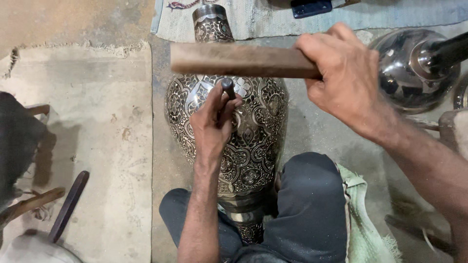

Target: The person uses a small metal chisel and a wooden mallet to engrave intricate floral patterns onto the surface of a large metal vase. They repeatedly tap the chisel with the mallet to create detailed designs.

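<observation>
Now, punch in left hand, on vase

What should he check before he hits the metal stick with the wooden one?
1. Left hand grips the punch: ok.
2. Punch tip rests on the vase: cannot tell, the hand hides it.
3. Right hand holds the wooden bat firmly: ok.
4. Bat is raised above the punch head: ok.
5. Vase lies steady between the knees: ok, it seems.
6. Left fingers sit below the punch head: ok.
</observation>
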